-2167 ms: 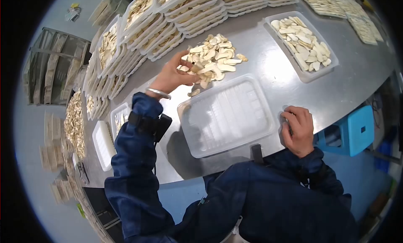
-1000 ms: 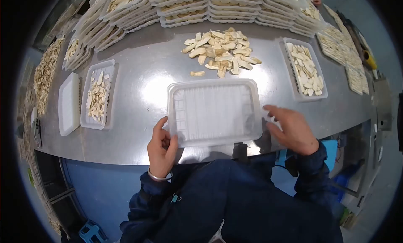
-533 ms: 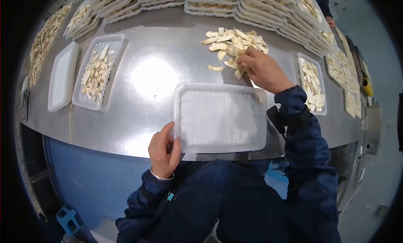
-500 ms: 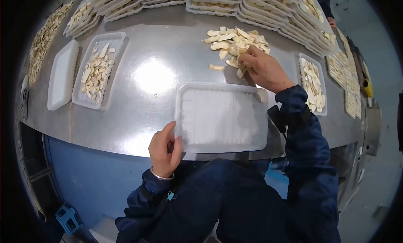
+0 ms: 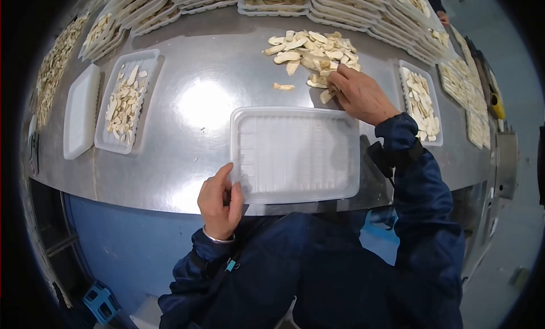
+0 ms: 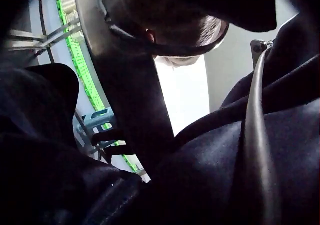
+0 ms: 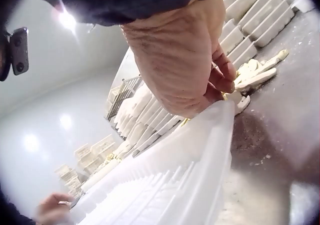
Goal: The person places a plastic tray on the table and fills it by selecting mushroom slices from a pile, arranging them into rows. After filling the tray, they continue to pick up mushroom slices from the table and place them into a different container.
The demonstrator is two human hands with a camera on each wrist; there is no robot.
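Note:
An empty clear plastic tray (image 5: 295,199) lies near the table's front edge. My left hand (image 5: 220,204) rests against its left side, index finger and thumb at the rim. Beyond the tray is a loose pile of mushroom slices (image 5: 304,44). My right hand (image 5: 362,95) is at the pile's near right side, its curled fingers pinching a mushroom slice (image 5: 326,96). In the right wrist view, the bent fingers (image 7: 223,80) are among the slices, just past the tray's rim (image 7: 224,130). The left wrist view shows mostly dark sleeve, with the hand's work hidden.
A tray of small slices (image 5: 101,137) and an upturned white tray (image 5: 79,116) stand at left. A filled tray (image 5: 437,137) sits at right. Stacked filled trays (image 5: 275,12) line the back. A blue stool (image 5: 101,302) is on the floor.
The left hand has gone from the pile to the tray's left side. The right hand has moved from beside the tray forward to the slices. The head view has turned.

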